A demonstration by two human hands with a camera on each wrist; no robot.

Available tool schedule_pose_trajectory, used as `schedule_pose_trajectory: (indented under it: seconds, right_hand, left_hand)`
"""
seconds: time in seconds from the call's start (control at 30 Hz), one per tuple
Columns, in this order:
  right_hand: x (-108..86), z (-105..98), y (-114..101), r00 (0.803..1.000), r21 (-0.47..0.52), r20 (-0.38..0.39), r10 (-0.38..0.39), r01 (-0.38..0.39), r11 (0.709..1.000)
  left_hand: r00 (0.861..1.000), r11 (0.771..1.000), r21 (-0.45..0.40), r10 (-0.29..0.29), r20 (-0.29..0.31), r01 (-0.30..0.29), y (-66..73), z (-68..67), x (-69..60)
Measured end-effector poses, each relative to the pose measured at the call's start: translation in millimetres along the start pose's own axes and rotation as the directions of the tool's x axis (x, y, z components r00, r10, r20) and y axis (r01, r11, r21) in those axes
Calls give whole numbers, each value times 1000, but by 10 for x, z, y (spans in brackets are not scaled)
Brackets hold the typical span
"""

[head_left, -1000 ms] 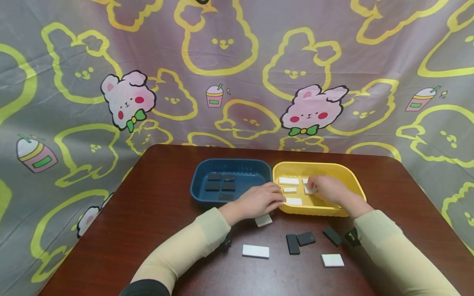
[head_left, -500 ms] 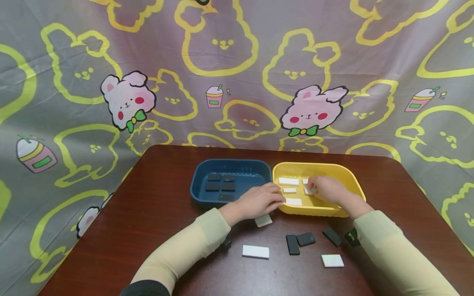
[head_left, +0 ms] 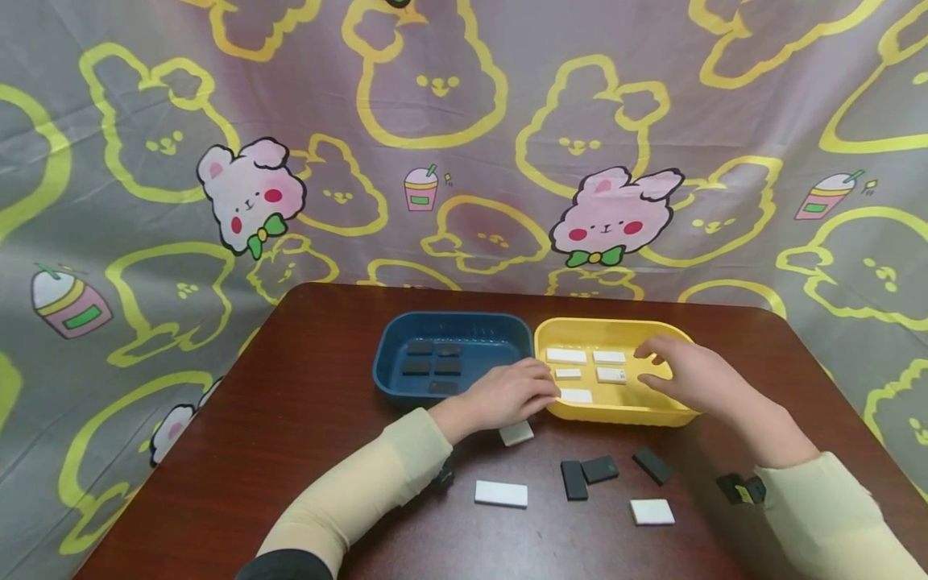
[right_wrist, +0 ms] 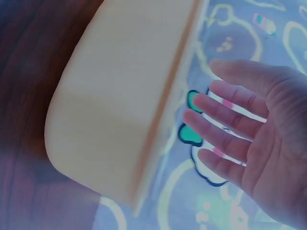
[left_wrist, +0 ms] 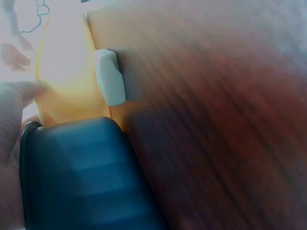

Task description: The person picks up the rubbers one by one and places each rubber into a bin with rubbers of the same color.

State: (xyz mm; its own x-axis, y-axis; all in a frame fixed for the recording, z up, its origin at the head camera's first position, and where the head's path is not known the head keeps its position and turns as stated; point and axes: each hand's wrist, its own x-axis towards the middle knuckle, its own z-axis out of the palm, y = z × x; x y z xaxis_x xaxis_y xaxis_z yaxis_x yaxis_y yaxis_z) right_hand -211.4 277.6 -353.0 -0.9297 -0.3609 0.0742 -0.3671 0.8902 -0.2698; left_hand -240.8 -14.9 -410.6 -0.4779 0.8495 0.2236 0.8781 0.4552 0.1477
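Observation:
Across the near-left corner of the yellow bin (head_left: pixel 645 413), my left hand (head_left: pixel 511 392) holds the rim. In the left wrist view its thumb (left_wrist: pixel 29 88) lies against the bin's outer wall. My right hand (head_left: pixel 699 379) hovers over the bin's right side, holding nothing; in the right wrist view its fingers are spread and loosely bent. Several flat white rectangular blocks lie inside the yellow bin, among them a small white block (head_left: pixel 611 375) with faint marks. The blue bin (head_left: pixel 453 316) stands against it on the left, with several black blocks (head_left: pixel 416 367) inside.
Loose on the table (head_left: pixel 312 387) in front are a long white block (head_left: pixel 501 494), a shorter white block (head_left: pixel 652 511), several black blocks (head_left: pixel 573 480), and another white block (head_left: pixel 516 433) by my left hand. A patterned curtain (head_left: pixel 464 161) hangs behind the table.
My right hand has let go of the small white block inside the yellow bin and moved to the right, its fingers parting. The left hand has stayed at the rim.

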Motion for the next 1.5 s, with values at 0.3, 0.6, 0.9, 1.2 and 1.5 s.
schedule_pose_trajectory:
  seconds: [0.3, 0.6, 0.9, 1.2, 1.5]
  right_hand:
    - [-400, 18, -269, 998, -43, 14, -57, 58, 997]
    - [-804, 228, -369, 983, -53, 65, -173, 177, 983]
    - [-1058, 494, -301, 969, -18, 57, -242, 244, 970]
    - [-1083, 622, -244, 967, 39, 218, -131, 125, 991]
    - [-1068, 703, -240, 970, -8, 189, -155, 159, 987]
  left_hand:
    - [1000, 1000, -8, 5, -15, -5, -13, 3, -15]
    - [1000, 1000, 28, 13, -23, -12, -8, 1, 9]
    - [1000, 1000, 17, 16, -23, -16, -13, 8, 5]
    - [1000, 1000, 19, 6, -12, -6, 12, 7, -5]
    - [1000, 1000, 22, 11, -19, -10, 3, 10, -6]
